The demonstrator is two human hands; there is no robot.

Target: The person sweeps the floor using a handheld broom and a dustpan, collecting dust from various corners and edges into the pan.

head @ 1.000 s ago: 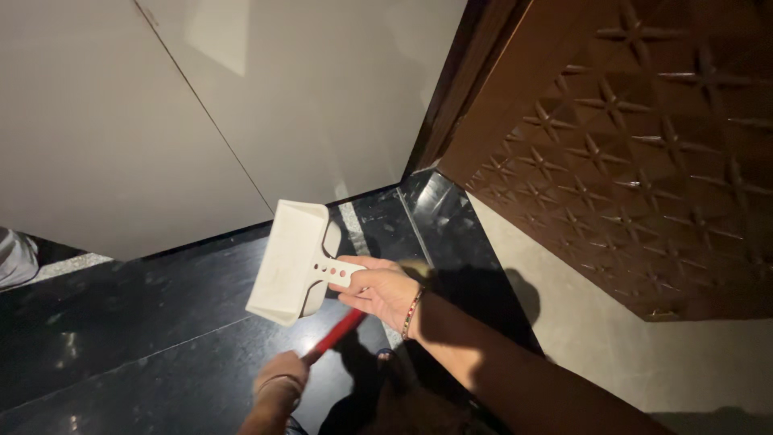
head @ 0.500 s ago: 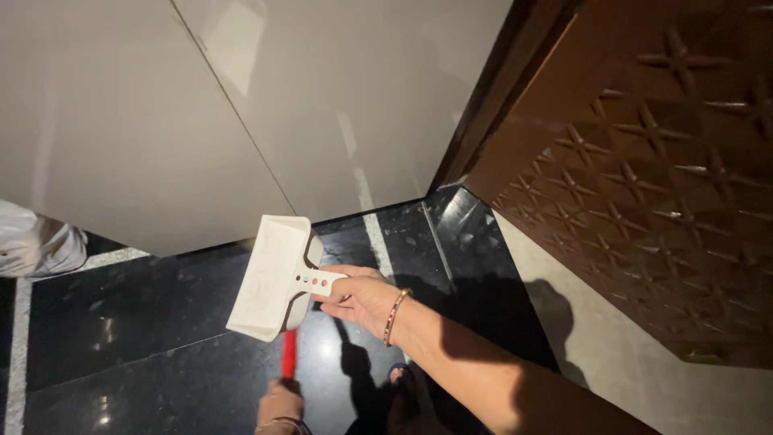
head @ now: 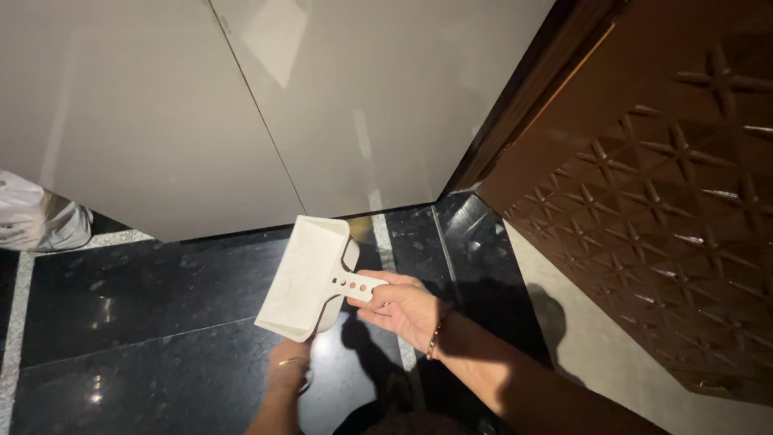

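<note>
Head view, looking down: the right hand point(head: 405, 304), just below the frame's centre, is closed around the handle of a white plastic dustpan point(head: 308, 275) held above the black polished floor point(head: 145, 322). The pan looks light, stiff and smooth, best held by that pierced handle. The left hand point(head: 288, 366), low centre beneath the pan, is blurred; its grip cannot be told. A carved brown door point(head: 668, 209) fills the right.

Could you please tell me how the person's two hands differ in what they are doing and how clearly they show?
The right hand grips the handle of the white dustpan above the black floor; whether the left hand holds anything cannot be told. The right hand shows sharply, the left is blurred, lower and partly under the dustpan. Both wear a thin bangle.
</note>
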